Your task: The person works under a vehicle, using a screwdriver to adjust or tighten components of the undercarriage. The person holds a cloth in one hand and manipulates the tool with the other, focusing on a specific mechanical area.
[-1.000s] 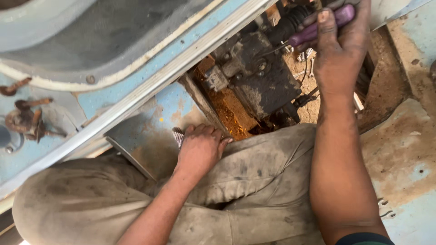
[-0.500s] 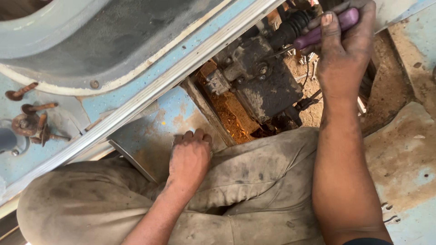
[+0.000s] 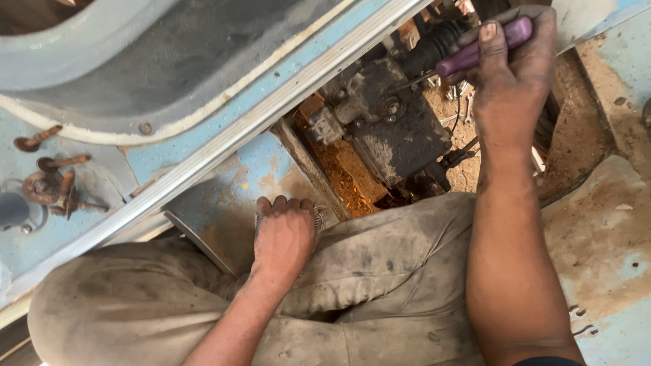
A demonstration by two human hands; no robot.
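Observation:
My right hand [image 3: 512,81] grips a screwdriver with a purple handle [image 3: 475,53]; its thin metal shaft points left onto a dark greasy metal block [image 3: 390,129] set in an opening of the blue floor. My left hand [image 3: 285,234] rests knuckles-up, fingers curled, on the worn blue floor panel [image 3: 224,203] beside my knee. Something ridged and metallic peeks out under its fingers; I cannot tell what it is. My legs in dirty grey trousers [image 3: 366,285] fill the lower part of the view.
A black rubber boot [image 3: 434,41] sits above the block. Rusty orange metal [image 3: 339,166] shows in the opening. A pale metal strip [image 3: 224,146] runs diagonally. Rusty bolts [image 3: 57,183] lie at the left. A rusted blue plate [image 3: 603,224] is on the right.
My left hand slid a little down and left and curled tighter on the floor panel. My right hand stays at the block with the screwdriver, shifted only slightly.

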